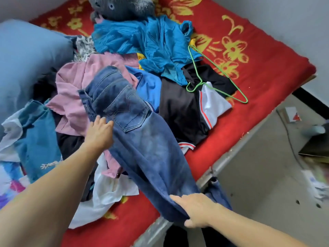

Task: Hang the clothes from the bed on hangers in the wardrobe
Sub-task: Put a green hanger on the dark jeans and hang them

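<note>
**Jeans stretched between both hands, over the pile**

Head view: jeans point(142, 139) run diagonally across the bed point(267, 56), waist on the clothes pile, leg end past the bed edge.
- Left hand point(100, 132): at the jeans' waist by the back pocket, fingers pressed together on the denim. Can't tell if they pinch.
- Right hand point(195, 209): at the jeans' leg, thumb under, fingers over, pinching the fabric.
- Green hanger point(201, 82): beyond the jeans, on a black-and-white garment point(179, 107).
- Pink garment point(74, 90): under the jeans' waist.

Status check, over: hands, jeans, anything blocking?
Right hand grips jeans leg. Left hand at waistband, grip unclear. Green hanger loose on clothes pile. Nothing pinning jeans.
</note>
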{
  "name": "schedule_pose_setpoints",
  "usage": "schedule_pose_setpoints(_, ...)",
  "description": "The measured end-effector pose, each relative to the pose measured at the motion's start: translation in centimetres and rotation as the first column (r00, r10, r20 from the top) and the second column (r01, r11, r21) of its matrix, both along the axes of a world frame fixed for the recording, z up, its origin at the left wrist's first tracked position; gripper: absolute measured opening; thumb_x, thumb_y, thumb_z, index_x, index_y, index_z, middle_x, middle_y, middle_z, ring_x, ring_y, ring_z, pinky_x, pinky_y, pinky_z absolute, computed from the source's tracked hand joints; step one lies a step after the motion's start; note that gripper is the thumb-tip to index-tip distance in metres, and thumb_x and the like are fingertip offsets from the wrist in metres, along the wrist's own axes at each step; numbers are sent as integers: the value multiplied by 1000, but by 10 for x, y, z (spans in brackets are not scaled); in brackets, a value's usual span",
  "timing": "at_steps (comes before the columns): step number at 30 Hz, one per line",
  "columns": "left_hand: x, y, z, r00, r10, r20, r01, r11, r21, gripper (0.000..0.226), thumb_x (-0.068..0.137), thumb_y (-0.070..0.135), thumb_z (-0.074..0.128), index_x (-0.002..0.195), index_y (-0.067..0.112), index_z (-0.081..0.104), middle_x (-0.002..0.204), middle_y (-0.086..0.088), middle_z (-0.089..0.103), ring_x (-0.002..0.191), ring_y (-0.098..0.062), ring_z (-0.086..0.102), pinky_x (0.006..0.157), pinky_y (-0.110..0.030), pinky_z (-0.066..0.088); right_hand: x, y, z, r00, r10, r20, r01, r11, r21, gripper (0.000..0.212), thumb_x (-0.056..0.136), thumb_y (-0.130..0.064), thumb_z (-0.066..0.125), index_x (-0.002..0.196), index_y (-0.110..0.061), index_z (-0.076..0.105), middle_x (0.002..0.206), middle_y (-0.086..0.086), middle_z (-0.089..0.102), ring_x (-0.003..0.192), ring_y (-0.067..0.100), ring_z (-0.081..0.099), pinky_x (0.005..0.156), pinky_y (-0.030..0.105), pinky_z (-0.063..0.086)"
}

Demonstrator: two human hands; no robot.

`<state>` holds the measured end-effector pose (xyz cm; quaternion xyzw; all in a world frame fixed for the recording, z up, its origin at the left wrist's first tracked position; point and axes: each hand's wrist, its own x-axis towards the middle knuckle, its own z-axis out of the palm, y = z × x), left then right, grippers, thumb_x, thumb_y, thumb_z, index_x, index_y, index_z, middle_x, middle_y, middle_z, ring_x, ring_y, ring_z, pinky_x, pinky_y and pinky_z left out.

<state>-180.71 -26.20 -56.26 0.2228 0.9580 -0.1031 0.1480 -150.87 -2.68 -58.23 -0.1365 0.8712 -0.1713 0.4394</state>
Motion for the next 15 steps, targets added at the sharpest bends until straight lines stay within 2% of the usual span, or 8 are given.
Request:
schedule_pose_setpoints(2,28,2,-19,996,-32,82,30,999,22,40,77,13,57,116,11,56,113,-13,51,115,-33,43,89,-44,42,7,-15,-14,990,-14,143,14,1000,1,69,76,-36,67,140,-26,41,124,6,61,113,32,57,88,39,47)
schedule_pose_setpoints(4,56,6,-38,985,-54,162,41,996,81,50,79,17,56,129,17,52,118,-11,48,115,-32,43,88,-45,44,6,-16,-24,979,-113,171,116,993,-6,53,80,-38,63,131,-27,54,122,1,64,115,27,57,91,36,47)
schedule_pose_setpoints(6,80,11,-51,978,-33,205,19,997,68,55,81,18,54,135,21,47,127,-11,43,119,-31,40,86,-43,43,-7,-6,-33,969,-246,-18,246,969,31,43,86,-34,54,128,-26,56,122,1,62,114,26,56,89,35,44)
schedule_pose_setpoints(9,101,16,-50,980,-2,198,22,995,-96,32,85,20,49,117,21,57,120,-7,46,116,-29,44,85,-40,40,-46,21,-33,906,-334,-260,373,920,120,35,89,-29,48,124,-24,55,121,4,58,113,28,54,84,37,44)
schedule_pose_setpoints(12,103,13,-33,967,58,249,25,948,-316,27,88,26,49,114,24,57,121,-1,57,117,-25,49,93,-38,37,-95,53,-15,881,-320,-348,402,894,197,37,90,-28,49,126,-21,53,125,5,56,117,28,51,84,38,44)
schedule_pose_setpoints(15,91,12,-10,958,134,255,-47,946,-320,25,86,25,50,110,24,57,118,1,61,114,-25,55,91,-37,39,-138,83,13,843,-314,-437,441,868,227,38,91,-29,50,128,-21,52,124,5,56,116,28,53,86,39,46)
